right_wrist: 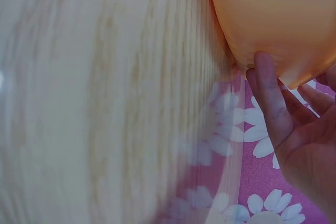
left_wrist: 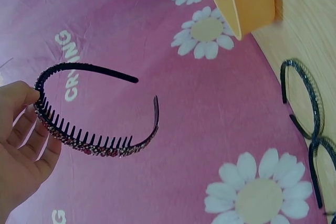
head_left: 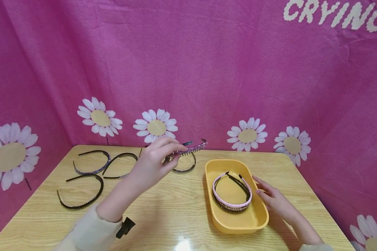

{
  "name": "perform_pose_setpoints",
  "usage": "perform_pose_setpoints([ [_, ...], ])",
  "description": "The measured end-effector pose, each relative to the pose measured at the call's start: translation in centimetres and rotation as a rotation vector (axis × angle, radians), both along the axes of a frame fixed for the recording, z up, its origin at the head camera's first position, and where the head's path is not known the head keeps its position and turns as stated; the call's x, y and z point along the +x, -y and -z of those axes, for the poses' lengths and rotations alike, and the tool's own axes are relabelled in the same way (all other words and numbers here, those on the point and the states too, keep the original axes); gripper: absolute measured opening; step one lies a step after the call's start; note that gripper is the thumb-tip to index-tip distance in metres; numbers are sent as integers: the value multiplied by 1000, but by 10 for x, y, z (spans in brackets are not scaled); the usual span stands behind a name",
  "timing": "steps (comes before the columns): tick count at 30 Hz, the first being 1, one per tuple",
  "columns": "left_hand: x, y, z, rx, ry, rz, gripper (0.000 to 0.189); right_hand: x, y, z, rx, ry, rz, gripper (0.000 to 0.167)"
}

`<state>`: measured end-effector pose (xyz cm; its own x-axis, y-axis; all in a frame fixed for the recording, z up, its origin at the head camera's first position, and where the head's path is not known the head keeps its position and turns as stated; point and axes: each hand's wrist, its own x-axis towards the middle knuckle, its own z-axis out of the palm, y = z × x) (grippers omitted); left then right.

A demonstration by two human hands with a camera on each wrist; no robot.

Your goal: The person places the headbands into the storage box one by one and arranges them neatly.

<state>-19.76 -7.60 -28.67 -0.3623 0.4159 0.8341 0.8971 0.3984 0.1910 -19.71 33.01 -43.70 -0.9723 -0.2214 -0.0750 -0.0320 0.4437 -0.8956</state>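
Note:
My left hand (head_left: 155,162) pinches a glittery pink-purple toothed headband (head_left: 194,149) between thumb and fingers, raised over the back of the table. In the left wrist view this hand (left_wrist: 23,140) grips the headband (left_wrist: 100,151) at one side of its curve, with black comb teeth along the inside. Against the right side of a yellow bin (head_left: 256,218) rests my right hand (head_left: 278,200), fingers extended along its wall; the right wrist view has the fingers (right_wrist: 270,87) at the bin's outside (right_wrist: 283,30). A braided light-pink headband (head_left: 232,205) lies in the bin over darker, glittery ones.
On the table's left lie a black headband (head_left: 97,197), a blue-purple glittery headband (head_left: 92,172) and a dark toothed headband (head_left: 127,154). Another dark headband (head_left: 183,171) lies partly behind my left hand. A pink cloth (head_left: 201,69) with daisies hangs behind the wooden table (head_left: 176,216).

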Motion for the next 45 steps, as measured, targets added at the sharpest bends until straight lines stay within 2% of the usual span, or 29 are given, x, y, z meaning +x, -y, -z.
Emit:
perform_pose_setpoints([
  [12, -7, -36, 5, -60, 16, 27, 22, -1, -1, 2, -15, -3, -18, 57],
  [23, -15, -67, 17, -113, 34, 52, 21, -2, -2, 4, -8, -4, -19, 58],
  [29, -18, -82, 24, -141, 80, 91, 20, -2, -2, 4, 2, -9, -11, 57],
  [38, -25, -105, 42, -142, 175, 166, 19, -1, -3, 1, -49, 1, -51, 59],
  [45, -26, -121, 59, -214, 200, 147, 16, -1, -3, 3, -67, 5, -54, 59],
])
